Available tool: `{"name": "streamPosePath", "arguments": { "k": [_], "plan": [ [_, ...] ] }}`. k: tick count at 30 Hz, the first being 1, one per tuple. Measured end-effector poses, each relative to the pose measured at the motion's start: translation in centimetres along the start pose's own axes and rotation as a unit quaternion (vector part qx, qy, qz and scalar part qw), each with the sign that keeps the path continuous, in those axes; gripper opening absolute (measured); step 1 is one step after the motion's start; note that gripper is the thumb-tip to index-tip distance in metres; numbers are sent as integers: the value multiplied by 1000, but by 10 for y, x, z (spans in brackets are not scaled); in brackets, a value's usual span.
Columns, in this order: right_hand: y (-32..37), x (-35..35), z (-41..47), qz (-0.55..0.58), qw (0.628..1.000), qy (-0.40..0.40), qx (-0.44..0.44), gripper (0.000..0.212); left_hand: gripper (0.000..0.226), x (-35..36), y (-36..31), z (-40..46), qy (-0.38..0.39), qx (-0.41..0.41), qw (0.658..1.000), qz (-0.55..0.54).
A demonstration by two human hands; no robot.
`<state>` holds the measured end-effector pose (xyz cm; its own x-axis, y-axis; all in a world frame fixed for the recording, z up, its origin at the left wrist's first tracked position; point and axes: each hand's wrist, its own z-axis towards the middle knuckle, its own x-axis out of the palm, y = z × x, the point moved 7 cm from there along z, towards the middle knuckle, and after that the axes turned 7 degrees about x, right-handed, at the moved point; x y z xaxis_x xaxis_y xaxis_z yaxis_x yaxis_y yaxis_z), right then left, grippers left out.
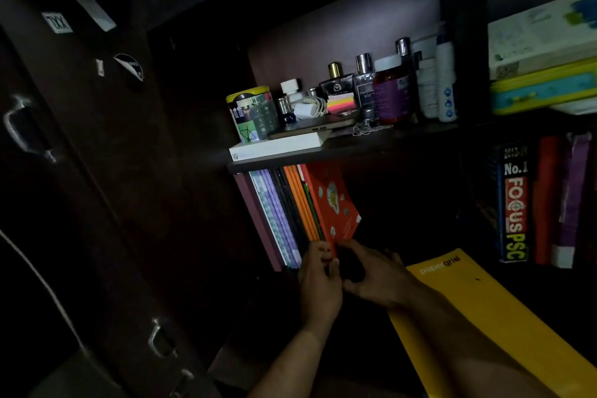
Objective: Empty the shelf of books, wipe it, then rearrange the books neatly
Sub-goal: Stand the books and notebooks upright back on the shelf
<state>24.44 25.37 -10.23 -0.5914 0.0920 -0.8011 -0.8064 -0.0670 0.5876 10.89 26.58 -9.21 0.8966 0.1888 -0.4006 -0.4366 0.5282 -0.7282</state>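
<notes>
Head view, dim light: dark shelf unit (342, 157) with a row of thin books (284, 213) standing on the lower level, packed left and leaning left at the top. Rightmost in the row is an orange book (334, 200) with a pale drawing on its cover, tilted like the others. Left hand (319, 281) is at the bottom edge of the row, fingers curled around the lower corner of the orange book, thumb on the near side. Right hand (374, 278) is just beside it, fingers bent toward the same corner; can't tell if it's actually gripping the book or just touching it, too dark there. A yellow notebook (484, 313) lies flat under the right forearm, printed end pointing into the shelf. Upper level above the row: white box (277, 147) at the front edge, a patterned tin (250, 113) behind it, a phone (316, 128) lying flat, then perfume bottles (352, 87) and a purple-labelled jar (389, 90) further right. Right compartment holds upright thick books (515, 203), one spine reading "FOCUS PSC"; stacked flat books (542, 68) sit on the level above those. Far left, a dark cabinet door (80, 139) with metal handles and stickers.
</notes>
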Motion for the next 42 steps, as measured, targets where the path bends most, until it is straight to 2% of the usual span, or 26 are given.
{"name": "streamPosePath", "arguments": {
  "k": [4,6,8,10,12,14,16,19,20,22,25,27,29,31,33,34,36,39,40,42],
  "plan": [
    [0,-5,0,25,999,-24,-3,63,26,7,0,0,25,17,999,24],
    [-3,-15,-1,-4,998,-56,29,47,19,4,-5,0,11,34,998,44],
    [-9,-25,-4,-61,992,-84,70,31,13,6,-12,-3,35,50,996,64],
    [-15,-28,-7,-87,989,-74,90,23,17,17,-19,-8,121,71,985,102],
    [-17,-29,-9,-86,990,-52,95,19,41,33,-28,-15,219,133,943,212],
    [-16,-31,-12,-66,992,-51,93,13,52,42,-32,-23,278,148,906,281],
    [-14,-37,-14,5,994,-53,90,15,52,42,-26,-24,299,107,914,252],
    [0,-45,-16,99,991,-74,41,14,66,29,-21,-25,314,-42,947,55],
    [7,-51,-18,113,989,-98,12,12,65,24,-22,-26,309,-83,948,-5],
    [17,-66,-24,121,975,-180,-43,10,47,9,-35,-28,273,-128,950,-82],
    [24,-86,-37,62,943,-316,-89,23,33,-35,-57,-13,154,-93,973,-143],
    [29,-88,-43,70,931,-342,-105,27,30,-78,-67,3,61,-60,983,-163],
    [30,-78,-40,88,939,-321,-85,24,25,-117,-77,13,-6,-20,987,-159],
    [27,-57,-30,114,965,-232,-50,31,18,-145,-86,15,-57,28,987,-146],
    [27,-33,-23,124,982,-130,-53,37,18,-154,-88,7,-77,44,988,-125],
    [28,-25,-22,112,987,-96,-63,41,23,-151,-81,0,-64,28,992,-106],
    [27,-16,-20,99,990,-62,-74,50,48,-138,-47,-16,-27,-47,998,-42],
    [22,-20,-18,119,989,-66,-63,56,85,-122,4,-39,28,-131,990,48],
    [21,-20,-17,122,988,-70,-61,56,92,-120,15,-44,25,-138,989,51],
    [17,-21,-14,137,986,-86,-42,55,89,-124,21,-47,-19,-153,988,33]
  ]
}}
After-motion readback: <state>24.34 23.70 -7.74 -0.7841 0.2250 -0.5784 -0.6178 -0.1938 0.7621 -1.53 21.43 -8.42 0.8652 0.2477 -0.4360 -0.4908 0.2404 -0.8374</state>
